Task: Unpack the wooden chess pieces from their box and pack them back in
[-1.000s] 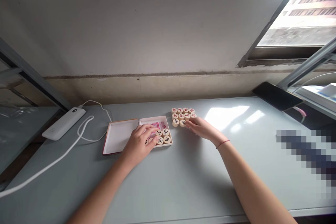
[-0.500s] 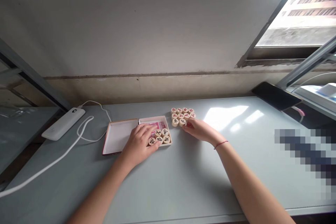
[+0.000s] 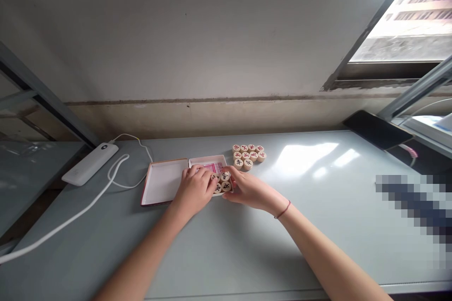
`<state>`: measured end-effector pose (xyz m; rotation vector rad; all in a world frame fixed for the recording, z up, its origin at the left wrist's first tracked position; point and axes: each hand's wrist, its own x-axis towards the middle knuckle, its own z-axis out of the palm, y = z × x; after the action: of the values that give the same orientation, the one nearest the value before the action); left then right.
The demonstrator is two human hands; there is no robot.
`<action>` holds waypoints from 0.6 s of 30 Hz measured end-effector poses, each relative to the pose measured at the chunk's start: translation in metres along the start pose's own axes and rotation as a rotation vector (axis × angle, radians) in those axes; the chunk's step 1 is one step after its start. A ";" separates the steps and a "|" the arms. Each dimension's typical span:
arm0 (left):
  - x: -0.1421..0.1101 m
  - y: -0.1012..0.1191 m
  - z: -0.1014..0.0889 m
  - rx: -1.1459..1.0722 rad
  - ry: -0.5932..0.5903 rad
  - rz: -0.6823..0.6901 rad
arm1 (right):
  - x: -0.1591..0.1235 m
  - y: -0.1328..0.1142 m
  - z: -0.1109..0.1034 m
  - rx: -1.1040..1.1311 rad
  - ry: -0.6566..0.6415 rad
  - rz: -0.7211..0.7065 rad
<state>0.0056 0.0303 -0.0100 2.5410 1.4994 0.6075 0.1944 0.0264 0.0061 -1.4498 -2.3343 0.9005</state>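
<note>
A shallow open box (image 3: pixel 197 160) stands on the desk, holding several round xiangqi pieces (image 3: pixel 226 186) with black characters, plus a pink-and-white printed sheet (image 3: pixel 213 168). Its hinged lid (image 3: pixel 163 181) lies flat on the left. My left hand (image 3: pixel 196 188) reaches into the box, fingers bent close together over the pieces; its fingertips and whatever lies under them are hidden. At the box's right end is my right hand (image 3: pixel 249 190), thumb at the front and fingers behind, apart around the right-hand pieces. Beyond the box, more xiangqi pieces (image 3: pixel 246 155) stand in rows, mostly red-marked, with two black-marked in front.
On the left lies a white power bank (image 3: pixel 90 163) with a white cable (image 3: pixel 70 223) crossing the desk. A dark phone-like slab (image 3: pixel 377 128) is at the back right, beside a metal frame. The wall (image 3: pixel 212 120) bounds the desk behind.
My right hand has left the rows of pieces and come back to the box's right end. My left hand's fingers have bent in more over the pieces. The view has shifted slightly.
</note>
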 end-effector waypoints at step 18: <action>-0.002 0.004 -0.013 -0.444 0.109 -0.157 | -0.002 -0.006 -0.009 0.171 0.122 -0.072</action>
<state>0.0025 0.0260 0.0029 2.0661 1.3906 0.9454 0.1959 0.0259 0.0172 -1.3056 -2.1503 0.9397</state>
